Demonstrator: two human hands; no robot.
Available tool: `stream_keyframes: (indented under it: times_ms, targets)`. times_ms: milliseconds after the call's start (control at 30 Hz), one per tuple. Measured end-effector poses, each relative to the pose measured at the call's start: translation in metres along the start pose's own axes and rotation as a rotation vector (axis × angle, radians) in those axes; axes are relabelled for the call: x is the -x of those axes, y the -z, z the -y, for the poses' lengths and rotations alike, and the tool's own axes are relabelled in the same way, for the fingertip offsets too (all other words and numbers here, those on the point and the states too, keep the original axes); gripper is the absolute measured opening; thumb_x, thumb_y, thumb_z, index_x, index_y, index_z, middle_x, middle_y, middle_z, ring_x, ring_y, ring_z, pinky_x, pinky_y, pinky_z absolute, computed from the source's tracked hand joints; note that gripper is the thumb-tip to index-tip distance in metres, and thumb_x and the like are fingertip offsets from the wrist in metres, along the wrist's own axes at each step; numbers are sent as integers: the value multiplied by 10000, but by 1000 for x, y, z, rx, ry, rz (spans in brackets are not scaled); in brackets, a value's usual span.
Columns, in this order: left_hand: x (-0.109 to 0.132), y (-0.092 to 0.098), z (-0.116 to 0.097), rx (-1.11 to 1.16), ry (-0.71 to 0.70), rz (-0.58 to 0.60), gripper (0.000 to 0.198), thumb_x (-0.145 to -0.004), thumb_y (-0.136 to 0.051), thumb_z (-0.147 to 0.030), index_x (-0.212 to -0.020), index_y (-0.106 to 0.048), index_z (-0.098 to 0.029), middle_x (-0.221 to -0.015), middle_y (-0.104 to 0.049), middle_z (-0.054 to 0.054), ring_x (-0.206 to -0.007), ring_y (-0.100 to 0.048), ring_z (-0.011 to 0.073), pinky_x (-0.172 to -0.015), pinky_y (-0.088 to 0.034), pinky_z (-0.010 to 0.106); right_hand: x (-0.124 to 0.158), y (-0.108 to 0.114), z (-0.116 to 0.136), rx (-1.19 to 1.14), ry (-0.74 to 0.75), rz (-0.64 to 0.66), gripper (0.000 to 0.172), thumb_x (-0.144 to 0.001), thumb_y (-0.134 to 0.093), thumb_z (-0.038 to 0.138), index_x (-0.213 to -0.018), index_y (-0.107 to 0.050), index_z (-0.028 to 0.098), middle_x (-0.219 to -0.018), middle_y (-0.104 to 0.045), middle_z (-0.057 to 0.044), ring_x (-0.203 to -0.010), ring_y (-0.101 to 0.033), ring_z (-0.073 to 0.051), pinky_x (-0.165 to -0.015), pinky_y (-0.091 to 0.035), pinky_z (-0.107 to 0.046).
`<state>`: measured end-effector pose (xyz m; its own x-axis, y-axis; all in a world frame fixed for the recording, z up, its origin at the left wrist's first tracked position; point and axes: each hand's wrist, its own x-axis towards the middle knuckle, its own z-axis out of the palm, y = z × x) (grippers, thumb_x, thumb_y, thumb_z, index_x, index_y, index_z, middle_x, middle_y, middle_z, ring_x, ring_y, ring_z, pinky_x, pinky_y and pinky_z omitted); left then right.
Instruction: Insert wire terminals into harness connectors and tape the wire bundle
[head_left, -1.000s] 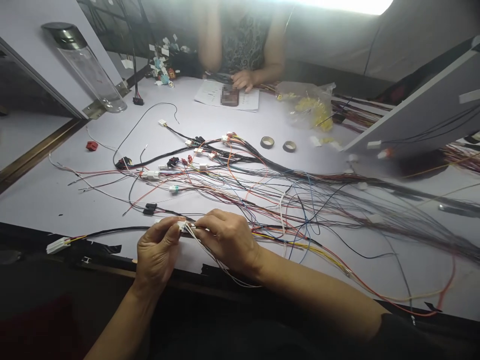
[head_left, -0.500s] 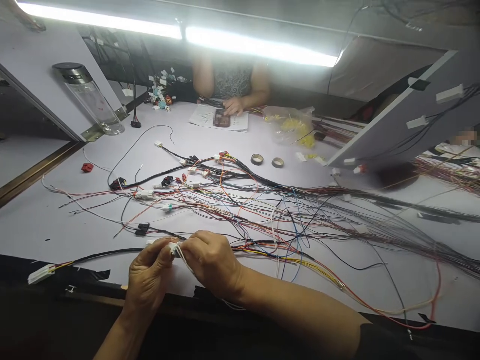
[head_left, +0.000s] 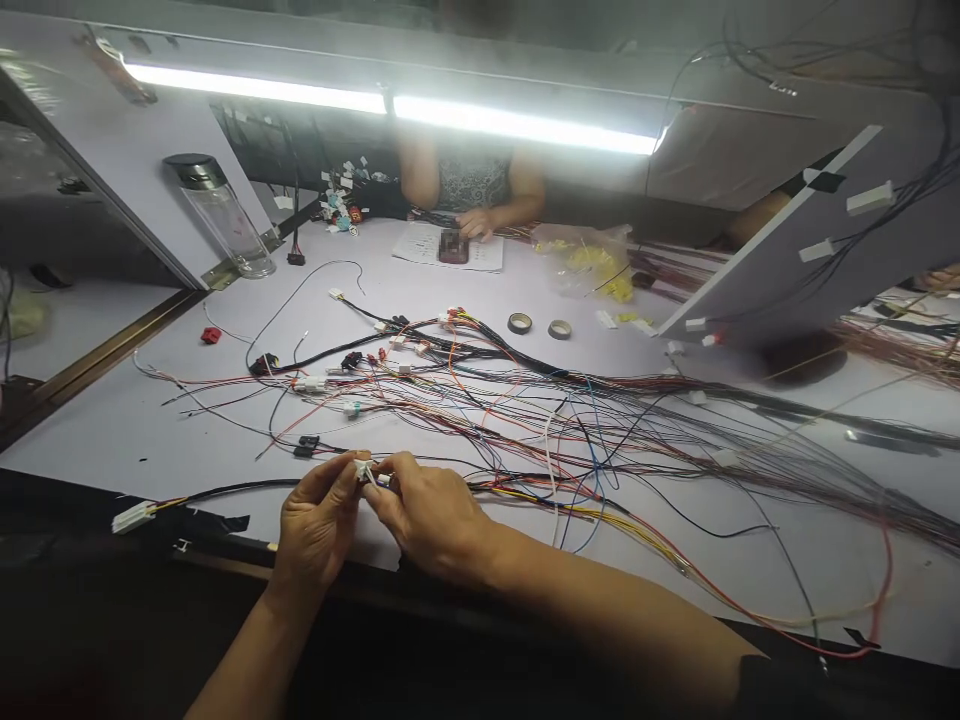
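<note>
Both my hands meet near the front edge of the white worktable (head_left: 90, 430). My left hand (head_left: 319, 525) pinches a small white connector (head_left: 365, 469) between thumb and fingertips. My right hand (head_left: 429, 515) is closed on the same connector's other side and on the thin wires entering it. A large loose wire harness (head_left: 540, 420) of red, black, blue and yellow wires spreads across the table beyond my hands. A black cable ending in a white plug (head_left: 133, 517) lies to the left along the front edge.
A clear bottle (head_left: 225, 220) stands at the back left by a slanted board. Two tape rolls (head_left: 537, 326) and a bag of yellow parts (head_left: 589, 262) lie mid-table. Another person (head_left: 472, 190) works over a paper at the far side. A tilted board (head_left: 810, 250) rises at right.
The view has tilted upward, showing the light bar overhead. My hands stay together on the white connector, and the loose wires below my right hand are now gathered out of sight.
</note>
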<state>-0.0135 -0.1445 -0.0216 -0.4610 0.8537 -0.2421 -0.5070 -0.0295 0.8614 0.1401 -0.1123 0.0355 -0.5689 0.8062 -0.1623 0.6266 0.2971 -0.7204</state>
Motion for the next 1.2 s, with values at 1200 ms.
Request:
stream_keyframes:
  times_ms: [1200]
  targets:
    - [-15, -40, -29, 330, 363, -61, 275, -964, -328, -189, -880, -563, -73, -736, -445, 23, -576, -460, 71, -562, -526, 221, 12, -19, -58, 413, 257, -263, 165, -941, -454, 193, -920, -615, 216, -808, -645, -6, -677, -589, -128, -546, -366, -221]
